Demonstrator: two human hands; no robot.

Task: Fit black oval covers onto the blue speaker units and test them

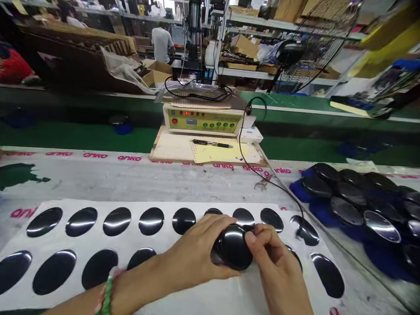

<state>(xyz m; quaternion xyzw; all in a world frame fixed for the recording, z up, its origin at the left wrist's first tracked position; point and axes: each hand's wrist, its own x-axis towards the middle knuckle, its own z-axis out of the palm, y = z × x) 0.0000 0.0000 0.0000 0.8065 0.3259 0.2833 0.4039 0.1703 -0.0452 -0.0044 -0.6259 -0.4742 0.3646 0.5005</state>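
My left hand (200, 249) is wrapped around a glossy black round piece (235, 247), holding it above the white sheet (183, 293). The thumb and fingers of my right hand (275, 258) are pinched at the right rim of that piece; whatever finer part lies between the fingertips is hidden. Rows of shiny black discs lie on the sheet, among them one disc (183, 221) behind my left hand and another disc (327, 273) to the right. Some discs are partly covered by my hands.
At right, several black-topped rounds (348, 210) with blue bases are crowded together. A thin black cable (259, 175) crosses the table from a control box (205, 121) with buttons. A pen (212, 143) rests on yellow paper. Far back, a person (161, 43) faces away.
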